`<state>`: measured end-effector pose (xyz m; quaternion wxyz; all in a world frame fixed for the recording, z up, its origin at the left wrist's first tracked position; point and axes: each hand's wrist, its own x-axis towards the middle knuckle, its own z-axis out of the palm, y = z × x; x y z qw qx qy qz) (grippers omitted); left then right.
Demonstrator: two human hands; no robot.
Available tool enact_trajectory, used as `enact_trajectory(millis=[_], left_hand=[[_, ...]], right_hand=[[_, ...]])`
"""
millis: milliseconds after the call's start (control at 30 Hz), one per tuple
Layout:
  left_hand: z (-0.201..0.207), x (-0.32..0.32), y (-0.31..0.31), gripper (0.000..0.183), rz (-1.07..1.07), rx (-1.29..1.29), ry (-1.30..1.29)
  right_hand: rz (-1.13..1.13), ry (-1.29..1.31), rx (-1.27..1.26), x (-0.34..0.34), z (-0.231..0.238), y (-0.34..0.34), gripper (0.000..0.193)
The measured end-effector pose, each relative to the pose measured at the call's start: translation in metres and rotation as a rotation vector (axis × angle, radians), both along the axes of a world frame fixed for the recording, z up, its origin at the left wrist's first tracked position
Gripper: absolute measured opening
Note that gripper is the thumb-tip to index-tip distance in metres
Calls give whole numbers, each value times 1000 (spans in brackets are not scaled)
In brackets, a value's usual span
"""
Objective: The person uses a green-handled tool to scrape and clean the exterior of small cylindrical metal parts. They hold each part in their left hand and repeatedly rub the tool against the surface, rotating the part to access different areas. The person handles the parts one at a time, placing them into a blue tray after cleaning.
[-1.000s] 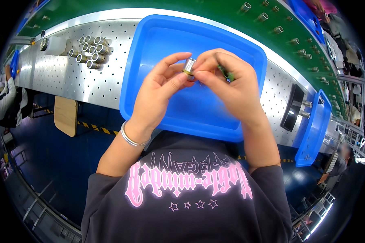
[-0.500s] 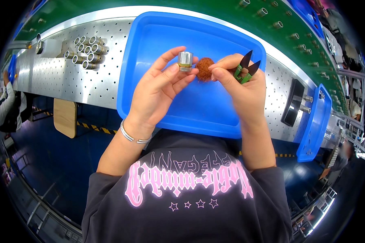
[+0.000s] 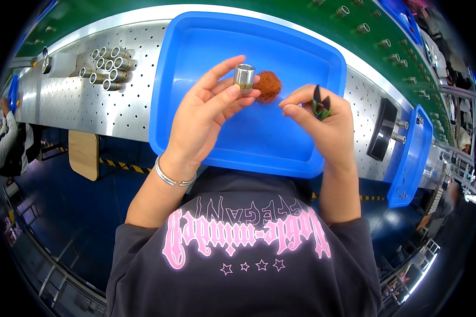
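Note:
My left hand (image 3: 198,119) is closed round a short silver metal cylinder (image 3: 245,75) with a dull yellow band near its lower end. The cylinder stands almost upright between thumb and fingers. Beyond those fingertips lies a ball of fine reddish-brown strands, like copper wire (image 3: 268,86), over the blue tray (image 3: 280,161); whether the fingers touch it I cannot tell. To the right, my right hand (image 3: 325,127) keeps dark-bladed snips with green handles (image 3: 320,107) tucked in its palm, blades pointing away. Its thumb and forefinger come together; anything thin between them is too small to see.
Several metal cylinders (image 3: 110,66) lie grouped on the perforated metal bench (image 3: 148,79) at left. At right are a black flat device (image 3: 382,129), two cylinders (image 3: 399,137) and a narrow blue tray (image 3: 411,164). More cylinders stand on the green surface (image 3: 296,9) beyond.
My right hand has drawn away to the right from the wire ball, and the snips have turned in it. The left hand still holds the cylinder.

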<state>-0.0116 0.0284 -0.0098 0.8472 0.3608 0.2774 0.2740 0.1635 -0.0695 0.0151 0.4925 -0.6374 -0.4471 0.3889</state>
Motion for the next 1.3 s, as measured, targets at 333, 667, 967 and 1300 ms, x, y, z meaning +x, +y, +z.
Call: enact_trajectory(millis=[333,667,967,1300], left_hand=[[1,4,-12,56,-214,476,103],[9,5,-11,48,-130,139,112],[7,7,-11,44,-67,63,30],[5,6,-12,39,-34,93,30]], right_hand=[[302,-298,80,17,13,26,13],[102,-367,86,13,21,17,9],[34,-421,259,0,22,16,8],[101,-492,337,-4,22,18,8]])
